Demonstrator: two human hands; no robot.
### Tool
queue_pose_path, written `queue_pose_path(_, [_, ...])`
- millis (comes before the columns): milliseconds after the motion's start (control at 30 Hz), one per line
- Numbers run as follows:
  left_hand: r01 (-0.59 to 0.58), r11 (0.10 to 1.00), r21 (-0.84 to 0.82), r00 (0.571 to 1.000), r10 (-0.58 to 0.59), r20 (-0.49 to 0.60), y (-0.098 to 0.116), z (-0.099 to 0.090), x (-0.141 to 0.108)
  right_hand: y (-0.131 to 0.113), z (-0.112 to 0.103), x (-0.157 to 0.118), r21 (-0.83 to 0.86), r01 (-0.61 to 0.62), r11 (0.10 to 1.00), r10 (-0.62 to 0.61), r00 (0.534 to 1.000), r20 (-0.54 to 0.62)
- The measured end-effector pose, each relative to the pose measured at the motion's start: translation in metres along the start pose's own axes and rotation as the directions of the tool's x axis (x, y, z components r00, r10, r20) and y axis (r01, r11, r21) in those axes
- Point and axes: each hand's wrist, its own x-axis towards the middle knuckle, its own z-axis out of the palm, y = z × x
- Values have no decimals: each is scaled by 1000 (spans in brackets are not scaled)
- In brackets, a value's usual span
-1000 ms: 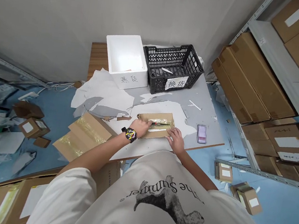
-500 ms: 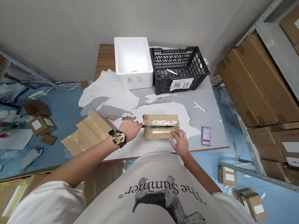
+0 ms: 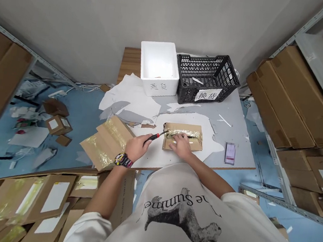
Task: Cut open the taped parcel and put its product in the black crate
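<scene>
So, left hand point(image 3: 137, 148) grips a cutter point(image 3: 154, 137), box point(image 3: 188, 130) at its two o'clock, right hand point(image 3: 182, 146) resting unclenched on top.

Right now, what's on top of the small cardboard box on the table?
Shiny yellowish tape and the right hand are on the small cardboard box. The hand covers part of the top, and I can't see what's inside.

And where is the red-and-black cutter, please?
In the head view, the cutter is in the left hand, its tip near the left end of the box.
</scene>
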Motion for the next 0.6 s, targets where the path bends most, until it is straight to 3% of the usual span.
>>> queue_pose_path(133, [-203,968,147,973,183,143,25,-5,30,17,4,-14,36,64,997,-59,991,-120])
queue_pose_path(200, [-267,940,214,950,220,222,37,-10,44,24,5,-22,22,53,998,-49,985,-164])
queue_pose_path(333, [-357,892,276,914,273,302,65,-11,59,25,10,-26,-30,-5,1000,-1,979,-204])
queue_pose_path(500, [-418,854,311,870,277,408,101,1,74,20,14,-18,-109,-22,994,4,986,-167])
queue_pose_path(600, [-440,857,270,870,332,365,108,-1,88,19,17,-17,-115,-52,992,29,979,-200])
